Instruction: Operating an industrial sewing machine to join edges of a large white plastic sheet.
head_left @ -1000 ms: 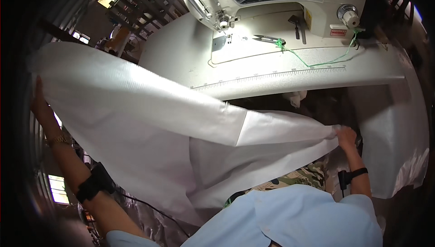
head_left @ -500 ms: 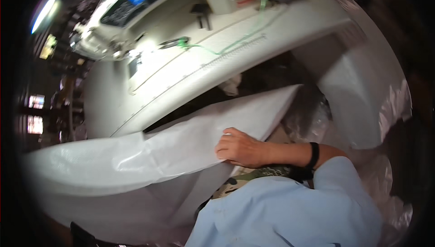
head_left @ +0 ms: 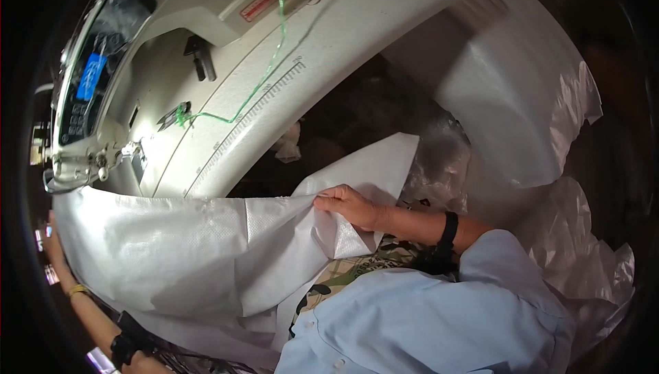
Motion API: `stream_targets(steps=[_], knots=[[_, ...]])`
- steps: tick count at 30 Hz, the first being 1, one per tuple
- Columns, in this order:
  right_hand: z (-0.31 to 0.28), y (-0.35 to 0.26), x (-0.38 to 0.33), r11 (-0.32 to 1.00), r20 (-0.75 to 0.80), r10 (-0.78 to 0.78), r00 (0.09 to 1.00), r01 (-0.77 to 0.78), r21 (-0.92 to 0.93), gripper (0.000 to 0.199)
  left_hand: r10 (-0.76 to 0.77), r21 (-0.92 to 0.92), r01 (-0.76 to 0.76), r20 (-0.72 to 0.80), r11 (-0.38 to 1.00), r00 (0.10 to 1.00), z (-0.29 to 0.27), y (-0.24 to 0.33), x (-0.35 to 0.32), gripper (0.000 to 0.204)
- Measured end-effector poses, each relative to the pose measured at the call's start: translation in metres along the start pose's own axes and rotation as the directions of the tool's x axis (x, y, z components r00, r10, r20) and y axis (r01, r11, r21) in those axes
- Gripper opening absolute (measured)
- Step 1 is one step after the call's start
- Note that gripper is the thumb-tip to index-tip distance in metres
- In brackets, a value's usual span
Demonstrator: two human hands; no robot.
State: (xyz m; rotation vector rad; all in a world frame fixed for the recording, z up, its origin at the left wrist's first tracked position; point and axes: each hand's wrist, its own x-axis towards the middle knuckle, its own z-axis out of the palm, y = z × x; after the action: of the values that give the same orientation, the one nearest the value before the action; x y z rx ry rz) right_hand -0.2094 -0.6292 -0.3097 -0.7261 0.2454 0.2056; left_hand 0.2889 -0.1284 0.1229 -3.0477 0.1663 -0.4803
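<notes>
A white woven plastic sheet (head_left: 185, 243) hangs across my lap, its upper edge along the front of a sewing machine (head_left: 103, 161). My right hand (head_left: 347, 207) pinches that edge between thumb and fingers, and a loose pointed corner of the sheet stands up behind the hand. At the far left rim, my left hand (head_left: 53, 242) is beside the sheet's left end. Its fingers are dim and partly hidden, so its grip does not show. The sheet's left end reaches up to the lit stitching area of the machine.
Thread snips (head_left: 171, 117) lie on the machine bed, near a green thread (head_left: 264, 86) and a printed ruler scale (head_left: 274, 89). A dark gap runs in front of the bed. More white sheeting (head_left: 508, 99) drapes at the right, with crumpled clear plastic (head_left: 576, 250) below it.
The view has swung, so the machine sits further left and closer. My left arm has come into view. The sheet's edge is now raised up to the machine, with my right hand still on it.
</notes>
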Motion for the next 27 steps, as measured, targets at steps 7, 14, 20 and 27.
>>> stream_targets(steps=[7,14,20,27], knots=[[-0.051,-0.022,-0.008,0.809,0.019,-0.298,0.954,0.263,-0.526,0.026,0.059,-0.415,-0.210,-0.346,0.885,0.936,0.064,0.110,-0.120,0.049],[-0.235,0.016,-0.034,0.625,-0.641,-0.589,0.493,-0.225,-0.747,0.023,0.040,-0.653,-0.139,-0.164,0.744,0.986,0.091,0.239,-0.270,0.024],[-0.327,0.101,-0.091,0.105,-0.680,-0.148,0.718,-0.673,-0.733,0.036,0.063,-0.602,-0.091,-0.069,0.793,0.996,0.097,0.292,-0.304,0.023],[-0.350,0.138,-0.102,0.046,-0.743,0.178,0.646,-0.759,-0.649,0.053,0.022,-0.528,-0.049,-0.057,0.848,0.998,0.090,0.292,-0.306,0.027]])
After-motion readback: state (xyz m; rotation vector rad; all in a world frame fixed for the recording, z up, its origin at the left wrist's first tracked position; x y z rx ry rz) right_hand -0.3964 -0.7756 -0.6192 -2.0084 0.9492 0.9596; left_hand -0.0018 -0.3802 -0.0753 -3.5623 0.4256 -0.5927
